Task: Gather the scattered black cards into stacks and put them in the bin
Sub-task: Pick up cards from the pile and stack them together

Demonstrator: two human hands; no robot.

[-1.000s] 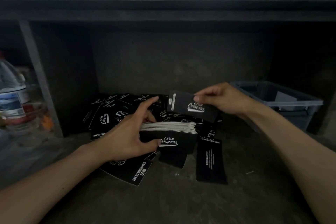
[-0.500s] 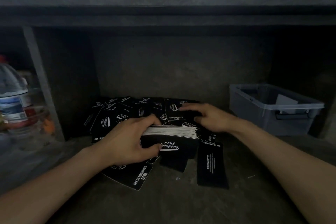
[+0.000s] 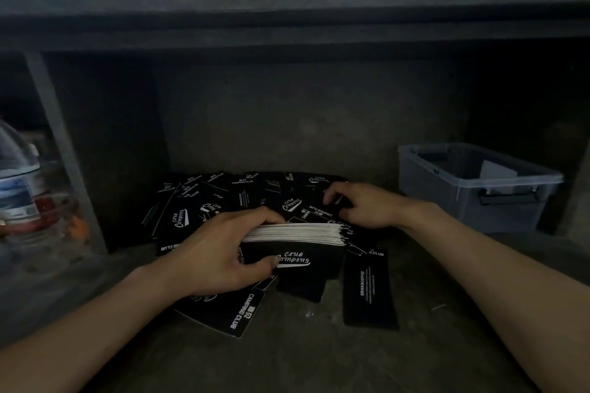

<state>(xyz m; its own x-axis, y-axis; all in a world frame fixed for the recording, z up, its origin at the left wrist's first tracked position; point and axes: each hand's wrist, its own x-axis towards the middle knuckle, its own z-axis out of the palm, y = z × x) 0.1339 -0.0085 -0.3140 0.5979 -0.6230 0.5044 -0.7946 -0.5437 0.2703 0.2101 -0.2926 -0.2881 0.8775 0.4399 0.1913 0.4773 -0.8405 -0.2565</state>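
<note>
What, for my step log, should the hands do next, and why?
Probably the right hand should lift the card under its fingertips onto the stack the left hand grips: loose cards lie all round, so the stack likely isn't ready for the bin.

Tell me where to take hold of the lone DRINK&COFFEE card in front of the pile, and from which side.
Probably pinch the card at its near short edge, coming from the front right. It lies flat on the shelf, so only an edge offers a hold; its far end meets the pile, while bare shelf borders the near end and right side.
</note>
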